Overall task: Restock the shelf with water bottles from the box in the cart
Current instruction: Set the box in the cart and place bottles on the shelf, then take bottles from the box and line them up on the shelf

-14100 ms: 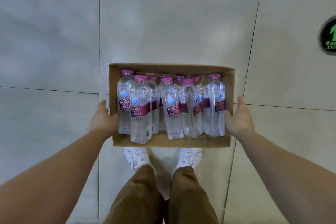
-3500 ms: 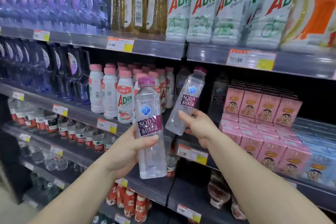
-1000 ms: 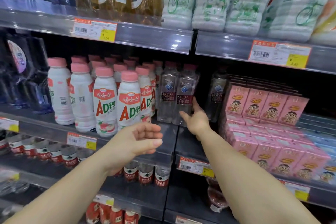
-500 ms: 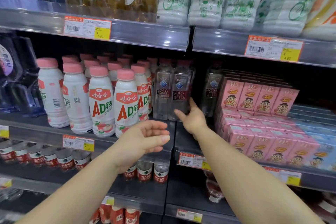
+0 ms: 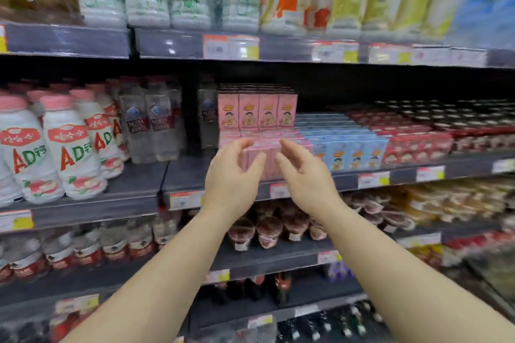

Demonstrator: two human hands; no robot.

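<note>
From the head camera, my only view, I've got both hands up in the centre of the frame and both are empty. My left hand (image 5: pixel 232 175) sits just left of centre, my right hand (image 5: pixel 305 178) just right of it, palms turned toward each other with a small gap between them. The fingers (image 5: pixel 242 145) of the left are loosely curled and spread, gripping nothing; the right hand's are the same, relaxed and apart, touching nothing. Behind them in the picture are the pink drink cartons (image 5: pixel 257 111), but I can't tell that either hand reaches them. The water bottles (image 5: pixel 149 125) already stocked stand upright, long axis vertical, on the shelf (image 5: pixel 178 175), left of centre in the frame, between the white AD milk bottles (image 5: pixel 71 147) and the cartons. So the stocked bottles lie left of both hands, and my left hand is the nearer one. One more clear bottle (image 5: pixel 207 120) stands just beside the cartons. The box and cart are not in frame at all, so as I judge it the next bottles lie somewhere out of view, and I'd need to turn away from the shelf to fetch them. Picture is blurred, labels hard to read.
</note>
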